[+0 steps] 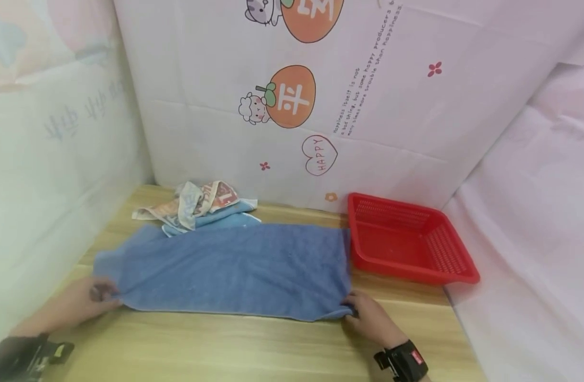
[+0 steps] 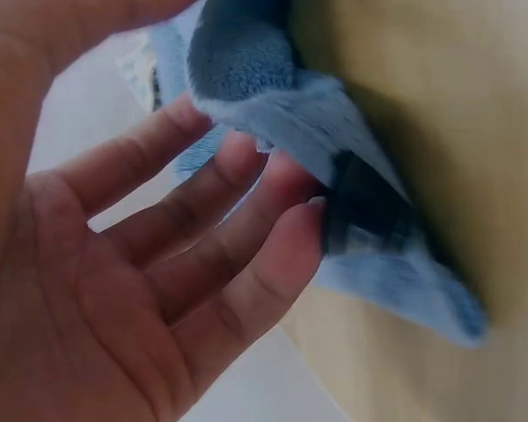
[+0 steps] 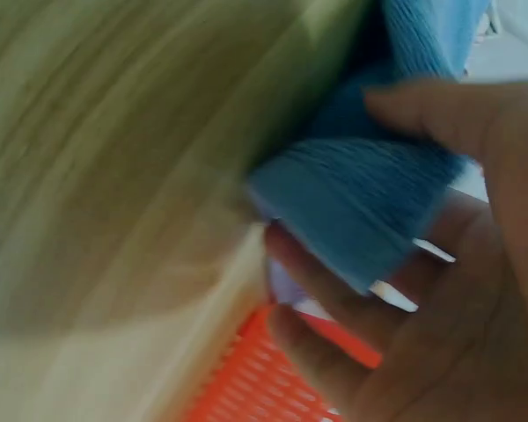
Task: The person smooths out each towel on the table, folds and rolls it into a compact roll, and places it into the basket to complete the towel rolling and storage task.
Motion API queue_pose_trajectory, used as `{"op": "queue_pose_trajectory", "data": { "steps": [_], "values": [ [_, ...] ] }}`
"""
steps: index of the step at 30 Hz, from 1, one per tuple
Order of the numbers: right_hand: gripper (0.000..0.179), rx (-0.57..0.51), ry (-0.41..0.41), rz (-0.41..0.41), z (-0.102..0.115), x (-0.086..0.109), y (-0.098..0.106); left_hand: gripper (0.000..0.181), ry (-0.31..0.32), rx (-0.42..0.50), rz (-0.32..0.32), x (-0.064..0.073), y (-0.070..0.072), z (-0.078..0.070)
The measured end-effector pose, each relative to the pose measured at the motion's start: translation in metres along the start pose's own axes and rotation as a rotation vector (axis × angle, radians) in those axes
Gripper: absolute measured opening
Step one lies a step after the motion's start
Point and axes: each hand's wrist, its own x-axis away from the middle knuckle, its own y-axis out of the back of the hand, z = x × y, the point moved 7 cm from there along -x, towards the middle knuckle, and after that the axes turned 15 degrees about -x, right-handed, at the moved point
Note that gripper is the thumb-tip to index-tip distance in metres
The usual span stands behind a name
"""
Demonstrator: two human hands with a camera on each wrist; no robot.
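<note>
A blue towel (image 1: 234, 270) lies spread in a long rectangle across the wooden table. At its near left corner my left hand (image 1: 84, 300) pinches the edge between thumb and fingers. The left wrist view shows the towel's edge (image 2: 290, 114) folding over at the fingertips, with a small dark piece (image 2: 365, 207) beside them. My right hand (image 1: 370, 315) grips the near right corner, which bunches up slightly. In the right wrist view, the thumb presses on the folded towel corner (image 3: 343, 202) while the lower fingers spread beneath it.
A red plastic basket (image 1: 411, 273) stands right of the towel, close to its far right corner. Behind the towel lies a crumpled pile of patterned and light blue cloths (image 1: 201, 207). White printed sheets (image 1: 201, 132) hang at the back and both sides of the table (image 1: 215, 345).
</note>
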Motion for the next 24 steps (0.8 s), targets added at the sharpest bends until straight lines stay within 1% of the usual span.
{"op": "queue_pose_trajectory", "data": {
  "steps": [2, 5, 6, 7, 8, 10, 11, 13, 14, 15, 16, 18, 20, 22, 24],
  "values": [
    [0.027, -0.016, -0.025, 0.031, 0.003, 0.002, 0.002, 0.014, -0.010, 0.003, -0.070, -0.012, 0.010, -0.002],
    [0.039, -0.059, -0.084, 0.099, 0.008, -0.001, 0.003, 0.010, -0.025, -0.063, -0.176, -0.036, 0.025, 0.000],
    [0.041, -0.072, -0.102, 0.112, 0.009, -0.003, 0.004, 0.010, -0.031, -0.075, -0.195, -0.045, 0.028, 0.002],
    [0.039, -0.079, -0.113, 0.116, 0.010, -0.007, 0.005, 0.010, -0.029, -0.079, -0.205, -0.055, 0.031, 0.005],
    [0.034, -0.085, -0.116, 0.110, 0.011, -0.012, 0.006, 0.013, -0.015, -0.083, -0.192, -0.066, 0.032, 0.010],
    [0.023, -0.086, -0.091, 0.083, 0.014, -0.025, 0.010, 0.018, 0.006, -0.084, -0.149, -0.091, 0.031, 0.020],
    [0.018, -0.082, -0.067, 0.061, 0.015, -0.033, 0.011, 0.022, 0.026, -0.081, -0.107, -0.103, 0.028, 0.027],
    [0.014, -0.073, -0.021, 0.026, 0.018, -0.053, 0.013, 0.027, 0.074, -0.092, -0.018, -0.124, 0.018, 0.041],
    [0.014, -0.077, -0.001, 0.013, 0.019, -0.064, 0.013, 0.029, 0.088, -0.105, 0.019, -0.133, 0.011, 0.047],
    [0.015, -0.081, 0.016, 0.003, 0.020, -0.075, 0.012, 0.030, 0.085, -0.129, 0.046, -0.141, 0.003, 0.053],
    [0.016, -0.088, 0.025, -0.008, 0.020, -0.087, 0.010, 0.031, 0.074, -0.140, 0.058, -0.148, -0.004, 0.057],
    [0.020, -0.104, 0.018, -0.023, 0.019, -0.108, 0.007, 0.033, 0.049, -0.165, 0.065, -0.157, -0.015, 0.061],
    [0.026, -0.112, 0.005, -0.039, 0.012, -0.129, 0.003, 0.035, 0.033, -0.181, 0.075, -0.160, -0.023, 0.062],
    [0.033, -0.113, -0.033, -0.062, 0.000, -0.146, 0.001, 0.033, 0.035, -0.198, 0.089, -0.160, -0.023, 0.059],
    [0.040, -0.092, -0.072, -0.072, -0.013, -0.158, 0.000, 0.028, 0.062, -0.218, 0.126, -0.158, -0.023, 0.056]
  ]
}}
